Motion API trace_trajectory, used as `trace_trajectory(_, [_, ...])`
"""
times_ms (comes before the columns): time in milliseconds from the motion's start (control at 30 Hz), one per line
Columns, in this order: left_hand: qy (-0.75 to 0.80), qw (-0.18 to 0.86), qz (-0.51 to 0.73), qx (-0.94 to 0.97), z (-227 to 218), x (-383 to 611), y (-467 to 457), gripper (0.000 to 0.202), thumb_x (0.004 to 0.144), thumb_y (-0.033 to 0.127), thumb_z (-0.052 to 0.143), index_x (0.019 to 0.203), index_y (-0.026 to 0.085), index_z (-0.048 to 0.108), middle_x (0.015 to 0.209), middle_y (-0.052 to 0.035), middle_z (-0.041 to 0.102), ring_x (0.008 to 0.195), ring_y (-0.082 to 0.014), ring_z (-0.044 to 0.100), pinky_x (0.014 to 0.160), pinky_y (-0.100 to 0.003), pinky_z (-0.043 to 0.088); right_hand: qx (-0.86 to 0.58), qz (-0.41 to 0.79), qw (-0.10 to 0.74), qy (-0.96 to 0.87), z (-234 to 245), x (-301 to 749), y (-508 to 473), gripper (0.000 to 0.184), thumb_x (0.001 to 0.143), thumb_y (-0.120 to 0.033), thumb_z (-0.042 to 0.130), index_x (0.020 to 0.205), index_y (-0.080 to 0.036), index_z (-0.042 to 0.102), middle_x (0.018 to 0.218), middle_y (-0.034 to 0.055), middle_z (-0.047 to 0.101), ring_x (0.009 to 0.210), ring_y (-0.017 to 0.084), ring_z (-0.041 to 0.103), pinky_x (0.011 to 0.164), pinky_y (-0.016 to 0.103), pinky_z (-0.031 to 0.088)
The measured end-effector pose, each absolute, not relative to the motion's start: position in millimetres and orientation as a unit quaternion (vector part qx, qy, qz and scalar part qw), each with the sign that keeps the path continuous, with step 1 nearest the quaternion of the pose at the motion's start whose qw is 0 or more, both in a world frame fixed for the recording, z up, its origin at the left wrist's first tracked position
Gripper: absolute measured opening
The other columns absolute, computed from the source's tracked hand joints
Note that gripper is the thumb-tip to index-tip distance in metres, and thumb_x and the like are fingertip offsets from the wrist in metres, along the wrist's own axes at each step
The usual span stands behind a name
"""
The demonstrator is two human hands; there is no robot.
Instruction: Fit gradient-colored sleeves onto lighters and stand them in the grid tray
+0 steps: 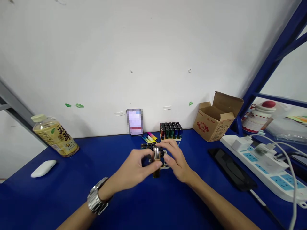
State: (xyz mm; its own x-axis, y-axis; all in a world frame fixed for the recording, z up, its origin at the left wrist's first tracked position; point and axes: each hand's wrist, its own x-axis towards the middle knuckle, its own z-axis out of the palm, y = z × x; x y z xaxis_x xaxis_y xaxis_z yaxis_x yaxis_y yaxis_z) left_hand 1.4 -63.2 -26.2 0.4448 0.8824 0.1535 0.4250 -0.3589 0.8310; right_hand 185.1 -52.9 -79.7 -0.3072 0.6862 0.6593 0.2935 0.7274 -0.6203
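We grip a lighter (157,161) upright in our left hand (134,172), fingers closed round it, above a tray of lighters (153,150) mid-surface. Our right hand (176,159) curls over the tray, steadying it; whether it grips anything we cannot tell.

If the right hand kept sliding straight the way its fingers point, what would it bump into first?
The right hand points left and slightly away, toward the lighter held by the left hand. It would probably meet that lighter first, or the small tray of lighters under its fingers; depth is hard to judge here.
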Motion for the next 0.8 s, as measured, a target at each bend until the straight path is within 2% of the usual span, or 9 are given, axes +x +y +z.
trace_trajectory(100, [0.415, 0.379, 0.305, 0.769, -33.7, 15.0, -70.4, 0.022, 0.078, 0.04, 0.058, 0.067, 0.021, 0.063, 0.061, 0.0011, 0.058, 0.055, -0.0137, 0.046, 0.054, -0.026, 0.039, -0.3, 0.207, 0.495, -0.789, -77.9, 178.7, -57.7, 0.023, 0.094, -0.029, 0.038, 0.094, -0.02, 0.059, 0.104, 0.0091, 0.057, 0.101, 0.023, 0.052, 0.09, 0.04, 0.042])
trace_trajectory(167, [0.431, 0.376, 0.343, 0.745, -40.2, 16.0, -71.1, 0.019, 0.077, 0.039, 0.059, 0.079, 0.022, 0.068, 0.061, 0.0011, 0.059, 0.054, -0.014, 0.047, 0.054, -0.027, 0.04, -0.325, 0.201, 0.545, -0.747, -79.8, 177.5, -56.3, 0.024, 0.095, -0.028, 0.035, 0.086, -0.02, 0.055, 0.095, 0.0082, 0.058, 0.093, 0.021, 0.055, 0.085, 0.038, 0.044])
trace_trajectory(267, [0.461, 0.362, 0.448, 0.675, -50.7, 6.0, -67.2, 0.026, 0.074, 0.039, 0.062, 0.094, 0.023, 0.067, 0.053, 0.0038, 0.05, 0.046, -0.0122, 0.04, 0.046, -0.025, 0.035, -0.361, 0.23, 0.65, -0.628, -84.3, 182.4, -47.0, 0.021, 0.097, -0.032, 0.031, 0.091, -0.021, 0.048, 0.088, 0.0055, 0.06, 0.081, 0.017, 0.058, 0.076, 0.034, 0.047])
trace_trajectory(333, [0.46, 0.358, 0.526, 0.619, -59.6, -5.2, -60.3, 0.024, 0.077, 0.04, 0.06, 0.093, 0.023, 0.064, 0.047, 0.0059, 0.042, 0.043, -0.0112, 0.036, 0.044, -0.025, 0.032, -0.368, 0.274, 0.679, -0.573, -88.3, 188.9, -37.5, 0.019, 0.096, -0.035, 0.032, 0.088, -0.022, 0.043, 0.079, 0.0015, 0.06, 0.066, 0.014, 0.057, 0.067, 0.03, 0.047])
trace_trajectory(467, [0.459, 0.372, 0.596, 0.544, -81.6, -26.5, -39.2, 0.022, 0.08, 0.044, 0.055, 0.086, 0.022, 0.056, 0.05, 0.0066, 0.04, 0.046, -0.011, 0.039, 0.045, -0.023, 0.035, -0.392, 0.402, 0.645, -0.519, -100.1, 199.5, -18.1, 0.022, 0.087, -0.04, 0.046, 0.076, -0.022, 0.042, 0.05, -0.0085, 0.04, 0.041, 0.009, 0.037, 0.043, 0.021, 0.032])
trace_trajectory(533, [0.482, 0.375, 0.595, 0.523, -92.3, -34.0, -29.9, 0.024, 0.082, 0.045, 0.052, 0.077, 0.022, 0.052, 0.053, 0.0057, 0.044, 0.049, -0.0108, 0.042, 0.046, -0.023, 0.036, -0.393, 0.47, 0.615, -0.497, -106.1, 200.5, -11.6, 0.035, 0.085, -0.047, 0.042, 0.063, -0.02, 0.043, 0.043, -0.0087, 0.031, 0.037, 0.008, 0.028, 0.039, 0.021, 0.024])
trace_trajectory(600, [0.513, 0.378, 0.577, 0.512, -101.5, -39.0, -23.8, 0.029, 0.081, 0.048, 0.05, 0.07, 0.021, 0.048, 0.054, 0.0052, 0.046, 0.049, -0.0105, 0.043, 0.046, -0.022, 0.037, -0.4, 0.52, 0.591, -0.47, -110.2, 198.7, -8.4, 0.048, 0.085, -0.053, 0.036, 0.049, -0.021, 0.037, 0.037, -0.0079, 0.026, 0.034, 0.007, 0.023, 0.037, 0.022, 0.021])
trace_trajectory(700, [0.547, 0.391, 0.549, 0.496, -110.9, -43.2, -19.6, 0.034, 0.08, 0.052, 0.048, 0.067, 0.021, 0.046, 0.053, 0.006, 0.045, 0.046, -0.0103, 0.043, 0.044, -0.022, 0.036, -0.441, 0.553, 0.585, -0.397, -112.4, 193.1, -8.4, 0.049, 0.083, -0.049, 0.035, 0.042, -0.023, 0.026, 0.032, -0.0078, 0.02, 0.029, 0.006, 0.017, 0.033, 0.021, 0.016])
trace_trajectory(800, [0.559, 0.4, 0.547, 0.478, -115.3, -44.9, -17.8, 0.035, 0.079, 0.054, 0.048, 0.068, 0.021, 0.046, 0.051, 0.0066, 0.044, 0.044, -0.0106, 0.043, 0.042, -0.023, 0.036, -0.472, 0.552, 0.591, -0.351, -112.3, 187.7, -10.4, 0.043, 0.081, -0.04, 0.033, 0.042, -0.024, 0.025, 0.031, -0.0076, 0.02, 0.027, 0.006, 0.015, 0.031, 0.02, 0.013])
